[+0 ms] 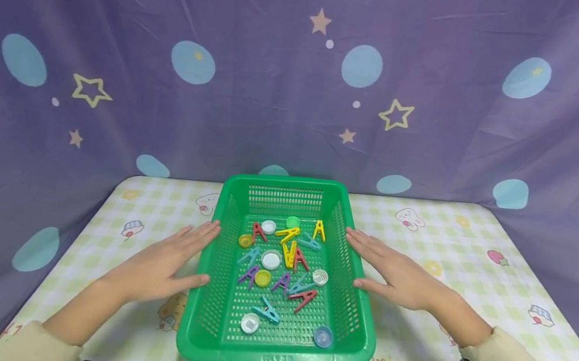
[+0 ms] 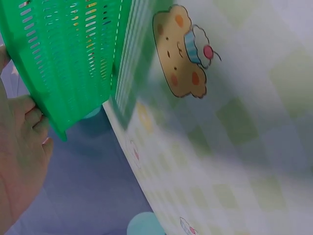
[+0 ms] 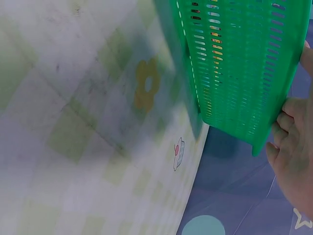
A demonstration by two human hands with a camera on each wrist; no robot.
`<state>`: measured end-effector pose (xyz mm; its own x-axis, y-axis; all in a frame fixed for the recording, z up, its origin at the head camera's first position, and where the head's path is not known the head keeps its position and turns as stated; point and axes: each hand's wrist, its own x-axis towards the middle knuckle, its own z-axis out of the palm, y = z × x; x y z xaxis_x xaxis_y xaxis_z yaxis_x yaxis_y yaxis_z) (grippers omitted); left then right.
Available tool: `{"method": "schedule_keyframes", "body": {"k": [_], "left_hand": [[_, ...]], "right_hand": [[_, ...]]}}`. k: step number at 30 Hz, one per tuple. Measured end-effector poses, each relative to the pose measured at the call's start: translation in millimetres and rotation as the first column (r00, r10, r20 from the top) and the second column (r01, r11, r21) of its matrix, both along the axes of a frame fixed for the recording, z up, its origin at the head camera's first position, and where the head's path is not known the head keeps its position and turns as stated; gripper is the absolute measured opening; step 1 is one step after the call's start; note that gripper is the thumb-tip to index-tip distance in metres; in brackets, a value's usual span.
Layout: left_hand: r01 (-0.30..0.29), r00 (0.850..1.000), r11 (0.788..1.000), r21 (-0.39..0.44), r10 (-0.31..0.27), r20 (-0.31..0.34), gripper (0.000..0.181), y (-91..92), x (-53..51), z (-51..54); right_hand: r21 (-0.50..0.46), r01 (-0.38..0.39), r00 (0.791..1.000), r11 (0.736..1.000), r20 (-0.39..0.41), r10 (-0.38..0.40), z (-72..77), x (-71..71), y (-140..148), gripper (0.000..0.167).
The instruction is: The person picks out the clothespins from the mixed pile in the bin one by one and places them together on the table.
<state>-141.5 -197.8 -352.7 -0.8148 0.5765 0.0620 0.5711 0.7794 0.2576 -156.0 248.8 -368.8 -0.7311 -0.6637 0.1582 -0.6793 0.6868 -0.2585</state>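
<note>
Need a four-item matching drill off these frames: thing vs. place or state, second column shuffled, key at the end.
Column one
1. Green perforated plastic basket
2. Blue round plastic cap
3. Light-green round plastic cap
4. Right hand

Column two
A. Inside, at the far end of the floor
B. Touching a side rim
C. Holding multicoloured plastic clothespins
D. Inside, in the near right corner

Pairs: 1-C; 2-D; 3-A; 4-B
</note>
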Motion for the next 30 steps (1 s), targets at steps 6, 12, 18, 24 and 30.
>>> {"method": "schedule_keyframes", "body": {"k": [6,12,18,24,30], "left_hand": [[-0.009,1.0,1.0,0.007,0.009,-0.021,0.081,-0.8,0.3,-2.2],[0.017,0.998,1.0,0.018,-0.016,-0.06,0.081,-1.7,-0.8,-6.5],[0.062,0.989,0.998,0.014,-0.059,-0.133,0.08,-2.0,-0.9,-7.9],[0.072,0.983,0.997,0.009,-0.069,-0.172,0.08,-1.5,0.1,-7.0],[0.046,0.989,0.999,0.009,-0.044,-0.144,0.08,-0.1,1.4,-6.7]], "right_hand": [[-0.002,-0.02,1.0,1.0,0.012,0.02,0.4,-1.6,0.4,0.076],[0.005,-0.04,0.999,0.999,0.01,0.04,1.3,-1.3,0.0,0.076],[-0.002,-0.038,0.999,0.999,0.028,0.038,1.6,-1.6,-0.6,0.076],[0.0,-0.04,0.999,0.999,0.03,0.04,2.1,-2.8,-0.2,0.076],[0.0,-0.039,0.998,0.999,0.039,0.039,2.5,-2.2,1.0,0.076]]}}
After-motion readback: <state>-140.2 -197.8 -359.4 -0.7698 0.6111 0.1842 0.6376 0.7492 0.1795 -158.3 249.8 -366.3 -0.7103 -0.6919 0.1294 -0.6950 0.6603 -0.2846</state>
